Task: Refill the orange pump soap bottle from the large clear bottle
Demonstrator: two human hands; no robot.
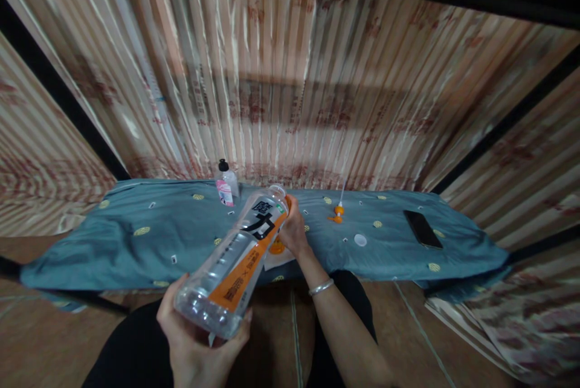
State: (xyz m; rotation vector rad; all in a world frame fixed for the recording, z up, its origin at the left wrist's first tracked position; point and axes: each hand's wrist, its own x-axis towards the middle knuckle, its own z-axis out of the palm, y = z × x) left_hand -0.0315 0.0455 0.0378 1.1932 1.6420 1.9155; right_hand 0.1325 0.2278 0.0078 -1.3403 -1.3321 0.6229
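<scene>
A large clear plastic drink bottle (231, 261) with an orange label and dark characters is tilted in front of me, its open mouth pointing up and away. My left hand (199, 339) is wrapped around its base. Near the neck, my right hand (293, 228) grips the bottle from the right side; a bit of orange shows by its fingers, too small to name. Below that hand an orange thing (277, 247) on something white is partly hidden. An orange pump top (339, 211) with a thin tube stands on the cloth to the right.
The low surface is covered by a blue-green cloth (145, 249). On it are a small clear bottle (225, 185) with black cap and pink label, a white disc (360, 240) and a phone (422, 229). Dark metal bars and a patterned curtain (254, 104) enclose the space.
</scene>
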